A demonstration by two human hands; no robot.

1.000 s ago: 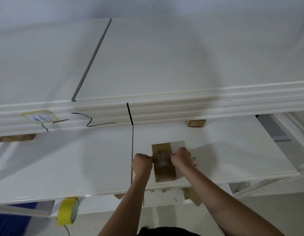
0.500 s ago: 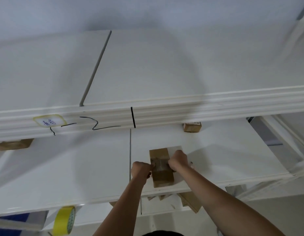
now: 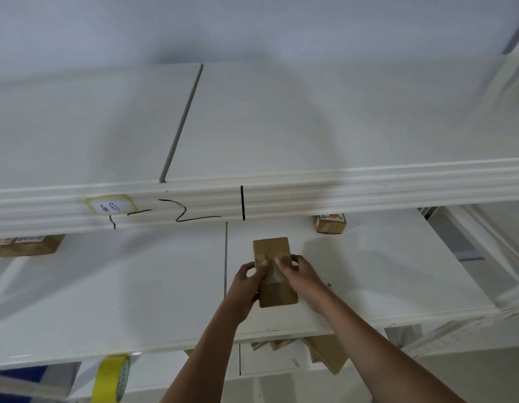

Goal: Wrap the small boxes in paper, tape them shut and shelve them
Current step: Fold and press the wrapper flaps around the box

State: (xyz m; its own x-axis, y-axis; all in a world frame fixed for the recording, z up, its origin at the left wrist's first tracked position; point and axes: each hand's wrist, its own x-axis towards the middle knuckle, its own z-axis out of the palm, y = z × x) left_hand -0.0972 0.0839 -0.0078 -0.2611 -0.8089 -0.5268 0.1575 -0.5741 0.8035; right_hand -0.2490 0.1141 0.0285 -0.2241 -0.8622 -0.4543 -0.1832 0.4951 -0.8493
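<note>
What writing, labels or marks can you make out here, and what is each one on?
Handwritten label on the shelf's front edge: blue characters, too blurred to read.
Black marker strokes on that edge: a dash, a shape like "2", a vertical line.
Small box at the back: printed label, too small to read.
Box at the left: label, unreadable.
Box in both hands: no text visible.

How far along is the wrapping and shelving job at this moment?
Done: two wrapped boxes already sit at the back of the shelf, one at right and one at far left. In hand: left hand and right hand both grip a brown wrapped box lying on the shelf. Left: letting go of it, then the brown packages on the level below.
</note>
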